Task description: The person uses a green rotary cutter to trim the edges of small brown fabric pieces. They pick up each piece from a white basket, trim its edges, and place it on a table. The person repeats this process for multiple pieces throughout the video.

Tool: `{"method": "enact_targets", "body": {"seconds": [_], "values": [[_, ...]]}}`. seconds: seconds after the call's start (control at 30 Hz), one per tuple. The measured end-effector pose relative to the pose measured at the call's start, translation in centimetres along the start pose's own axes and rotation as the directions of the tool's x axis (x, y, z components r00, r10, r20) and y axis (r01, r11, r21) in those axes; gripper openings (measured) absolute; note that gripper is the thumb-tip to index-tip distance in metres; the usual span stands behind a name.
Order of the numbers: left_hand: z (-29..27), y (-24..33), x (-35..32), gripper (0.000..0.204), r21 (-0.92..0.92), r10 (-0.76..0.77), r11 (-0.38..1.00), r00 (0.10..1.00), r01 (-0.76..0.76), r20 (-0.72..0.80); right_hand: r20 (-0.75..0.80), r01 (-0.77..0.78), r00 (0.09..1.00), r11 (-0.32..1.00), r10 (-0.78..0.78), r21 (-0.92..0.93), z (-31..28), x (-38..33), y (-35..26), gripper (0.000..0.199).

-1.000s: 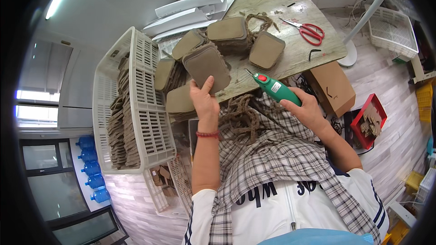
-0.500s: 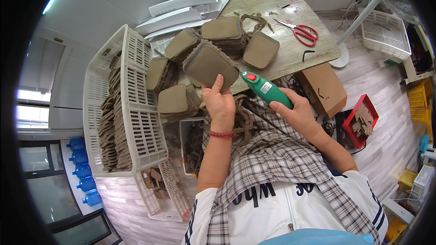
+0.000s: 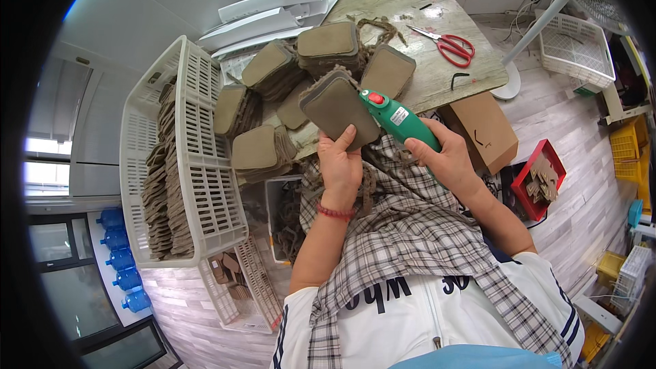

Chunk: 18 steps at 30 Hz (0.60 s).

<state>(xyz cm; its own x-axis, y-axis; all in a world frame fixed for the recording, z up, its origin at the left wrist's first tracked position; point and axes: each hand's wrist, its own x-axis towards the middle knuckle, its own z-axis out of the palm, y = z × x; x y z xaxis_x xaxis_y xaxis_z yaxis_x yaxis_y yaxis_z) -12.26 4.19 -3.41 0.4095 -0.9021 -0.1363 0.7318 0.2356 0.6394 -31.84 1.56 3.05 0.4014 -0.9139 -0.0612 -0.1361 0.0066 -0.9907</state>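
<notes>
My left hand (image 3: 340, 167) grips a brown rounded-corner fabric pad (image 3: 339, 111) near its lower edge, thumb on top. Darker, fuzzy material sticks out along the pad's upper edge. Wrapped in my right hand (image 3: 447, 160) is a green handheld electric cutter (image 3: 398, 120) with a red button. Its tip lies at the pad's upper right edge; the blade is too small to make out. Around the pad, similar brown pads are stacked on the table, one stack (image 3: 328, 42) behind it and another (image 3: 256, 149) at its left. A shaggy brown offcut strip (image 3: 383, 26) lies behind.
Red-handled scissors (image 3: 451, 48) lie on the table (image 3: 437, 89). A white slatted crate (image 3: 212, 157) full of pads stands at left, beside rolled white sheets (image 3: 270, 20). Below the table are a cardboard box (image 3: 488, 133), a red tray (image 3: 543, 184) and a bin of brown scraps (image 3: 287, 222).
The pad in my left hand has turned and moved to the right and slightly down. The cutter's tip has shifted from its right corner to its upper right edge.
</notes>
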Motion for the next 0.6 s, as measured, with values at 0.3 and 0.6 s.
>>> {"method": "enact_targets", "body": {"seconds": [0.3, 0.6], "values": [[-1.5, 2.3, -1.2, 0.041, 0.136, -0.164, 0.979, 0.982, 0.152, 0.088, 0.085, -0.005, 0.996, 0.999, 0.009, -0.047, -2.4, 0.2, -0.1, 0.040], [-2.6, 8.0, -0.2, 0.052, 0.483, -0.447, 0.807, 0.885, 0.340, 0.125, 0.255, 0.268, 0.949, 0.903, -0.187, -0.335, -5.9, 0.0, 1.1, 0.047]]}}
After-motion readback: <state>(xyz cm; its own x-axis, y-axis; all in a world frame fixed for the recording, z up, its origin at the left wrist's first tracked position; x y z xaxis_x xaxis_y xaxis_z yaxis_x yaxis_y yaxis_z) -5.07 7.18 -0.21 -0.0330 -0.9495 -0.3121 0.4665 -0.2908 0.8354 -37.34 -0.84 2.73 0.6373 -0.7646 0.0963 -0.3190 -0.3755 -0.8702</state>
